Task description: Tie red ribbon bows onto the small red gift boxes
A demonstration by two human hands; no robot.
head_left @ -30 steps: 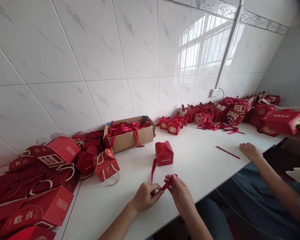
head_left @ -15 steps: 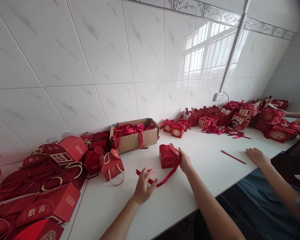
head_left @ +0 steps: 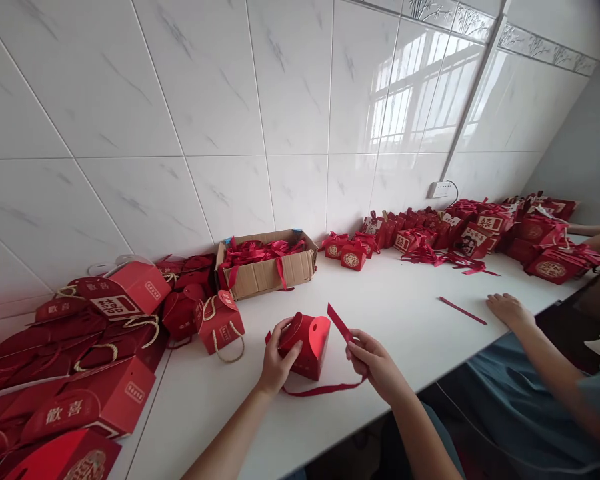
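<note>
A small red gift box (head_left: pixel 307 343) with a curved folded top stands on the white table in front of me. My left hand (head_left: pixel 279 360) grips its left side, thumb on the front and fingers behind. To the right of the box, my right hand (head_left: pixel 373 360) pinches one end of a red ribbon (head_left: pixel 339 323), whose tip sticks up above the fingers. The rest of this ribbon loops low across the table in front of the box toward my left hand. A short ribbon tip also shows just left of the box, beside my left fingers.
A cardboard box (head_left: pixel 267 277) of red ribbons stands against the tiled wall. Piled red boxes (head_left: pixel 125 300) lie at left, a rope-handled box (head_left: pixel 221 325) nearby. Several finished-looking boxes (head_left: pixel 353 257) sit farther back. A loose ribbon (head_left: pixel 463 311) lies near a co-worker's hand (head_left: pixel 510 311) at right.
My left hand has closed on the box, which now sits nearer me and turned. My right hand has left the box and holds the ribbon's end up at the right.
</note>
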